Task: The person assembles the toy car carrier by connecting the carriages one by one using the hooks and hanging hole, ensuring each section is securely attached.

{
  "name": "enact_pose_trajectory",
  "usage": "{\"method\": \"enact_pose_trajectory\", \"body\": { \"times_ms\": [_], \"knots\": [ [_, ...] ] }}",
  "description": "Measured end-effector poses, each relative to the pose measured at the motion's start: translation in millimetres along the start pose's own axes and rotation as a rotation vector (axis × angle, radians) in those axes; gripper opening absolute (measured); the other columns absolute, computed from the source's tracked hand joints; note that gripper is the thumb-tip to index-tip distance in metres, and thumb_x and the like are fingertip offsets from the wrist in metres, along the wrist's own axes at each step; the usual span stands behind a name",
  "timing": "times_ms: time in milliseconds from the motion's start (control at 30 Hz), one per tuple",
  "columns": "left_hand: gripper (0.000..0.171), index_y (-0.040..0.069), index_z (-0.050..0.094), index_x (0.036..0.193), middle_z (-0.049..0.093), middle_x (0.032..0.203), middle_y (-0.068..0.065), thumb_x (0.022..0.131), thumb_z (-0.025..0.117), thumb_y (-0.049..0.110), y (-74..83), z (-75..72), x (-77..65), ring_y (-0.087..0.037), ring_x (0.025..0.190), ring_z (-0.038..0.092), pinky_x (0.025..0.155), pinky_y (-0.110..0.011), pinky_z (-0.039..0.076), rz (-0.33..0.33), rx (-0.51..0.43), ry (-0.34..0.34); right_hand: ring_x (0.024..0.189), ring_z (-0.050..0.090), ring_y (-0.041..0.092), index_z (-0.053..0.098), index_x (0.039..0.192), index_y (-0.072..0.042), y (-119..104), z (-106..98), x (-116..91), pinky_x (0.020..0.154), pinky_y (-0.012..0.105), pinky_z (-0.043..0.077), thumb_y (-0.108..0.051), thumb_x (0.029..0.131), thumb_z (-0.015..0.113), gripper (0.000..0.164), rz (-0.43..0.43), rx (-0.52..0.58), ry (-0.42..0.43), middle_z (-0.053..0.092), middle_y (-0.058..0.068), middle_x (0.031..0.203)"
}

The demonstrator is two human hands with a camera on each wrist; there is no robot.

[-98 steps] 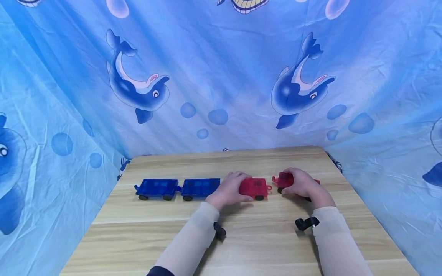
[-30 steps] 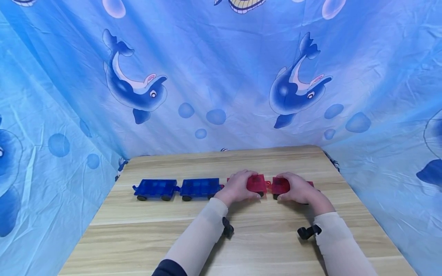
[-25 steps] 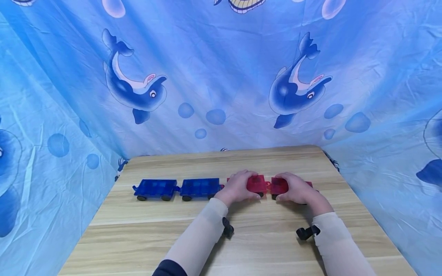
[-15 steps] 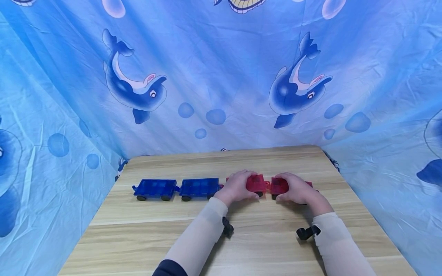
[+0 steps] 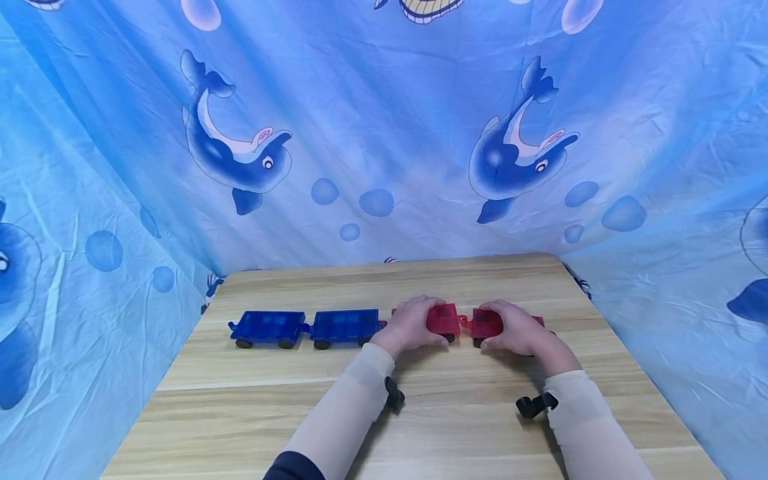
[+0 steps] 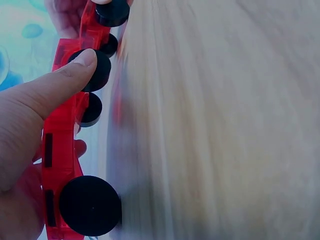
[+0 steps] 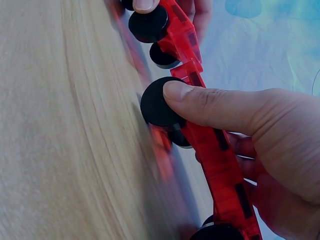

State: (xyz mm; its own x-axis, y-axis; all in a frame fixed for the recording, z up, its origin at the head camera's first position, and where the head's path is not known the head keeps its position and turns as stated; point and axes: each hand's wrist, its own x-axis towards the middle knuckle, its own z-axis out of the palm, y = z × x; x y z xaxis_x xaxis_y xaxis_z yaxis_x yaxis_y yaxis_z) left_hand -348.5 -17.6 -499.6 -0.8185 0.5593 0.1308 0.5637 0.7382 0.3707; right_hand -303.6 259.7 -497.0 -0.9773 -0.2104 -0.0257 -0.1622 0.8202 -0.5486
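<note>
Two red translucent toy train cars with black wheels stand end to end on the table. My left hand (image 5: 411, 327) grips the left red car (image 5: 444, 319) from above; in the left wrist view its thumb (image 6: 75, 70) lies on a black wheel. My right hand (image 5: 516, 330) holds the right red car (image 5: 486, 323) the same way, its thumb (image 7: 200, 102) against a wheel. Between the two cars the red coupling (image 5: 464, 321) meets; whether it is hooked I cannot tell. To the left stand two blue cars, the nearer (image 5: 346, 325) and the farther (image 5: 267, 325), in the same row.
The row stands across the rear half of a wood-grain table (image 5: 252, 413). Blue dolphin-printed cloth (image 5: 384, 133) hangs behind it and at both sides. A small black mount is strapped to each sleeved wrist.
Since the first frame, the right hand has brought its red car left against the other red car. My left hand has shifted right along its car. Lately, the blue cars have slid slightly left.
</note>
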Motion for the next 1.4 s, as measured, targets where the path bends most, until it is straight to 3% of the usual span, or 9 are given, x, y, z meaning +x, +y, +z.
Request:
{"method": "enact_pose_trajectory", "body": {
  "times_ms": [333,567,833,1400],
  "knots": [
    [0.086,0.026,0.057,0.150,0.061,0.144,0.005,0.076,0.093,0.052,2.9,-1.2,-3.4,-0.019,0.131,0.056,0.114,-0.044,0.041,-0.029,0.030,-0.030,0.129,0.053,0.036,0.054,0.152,-0.015,-3,-3,0,0.105,0.062,0.049,-0.032,0.079,0.095,0.086,-0.034,-0.027,-0.012,0.056,0.013,0.142],
    [0.088,0.026,0.057,0.150,0.063,0.141,0.006,0.075,0.094,0.051,2.9,-4.4,-4.9,-0.019,0.124,0.060,0.107,-0.043,0.049,-0.045,0.021,-0.035,0.128,0.051,0.033,0.058,0.151,-0.017,-2,-6,3,0.105,0.059,0.050,-0.032,0.078,0.096,0.083,-0.070,-0.058,0.011,0.054,0.007,0.134],
    [0.088,0.025,0.057,0.150,0.064,0.140,0.006,0.073,0.096,0.046,0.9,-9.2,-7.4,-0.017,0.120,0.062,0.102,-0.041,0.053,-0.072,-0.026,-0.038,0.131,0.051,0.034,0.057,0.152,-0.016,1,-4,11,0.106,0.060,0.048,-0.033,0.077,0.096,0.086,-0.088,-0.050,0.004,0.054,0.007,0.138],
    [0.088,0.025,0.057,0.150,0.064,0.140,0.004,0.073,0.097,0.046,-6.3,-12.6,-12.4,-0.018,0.121,0.061,0.103,-0.042,0.052,-0.083,-0.032,-0.057,0.129,0.052,0.035,0.056,0.153,-0.016,-5,-1,17,0.106,0.059,0.049,-0.035,0.076,0.096,0.089,-0.112,-0.071,-0.025,0.054,0.008,0.138]
  ]
}}
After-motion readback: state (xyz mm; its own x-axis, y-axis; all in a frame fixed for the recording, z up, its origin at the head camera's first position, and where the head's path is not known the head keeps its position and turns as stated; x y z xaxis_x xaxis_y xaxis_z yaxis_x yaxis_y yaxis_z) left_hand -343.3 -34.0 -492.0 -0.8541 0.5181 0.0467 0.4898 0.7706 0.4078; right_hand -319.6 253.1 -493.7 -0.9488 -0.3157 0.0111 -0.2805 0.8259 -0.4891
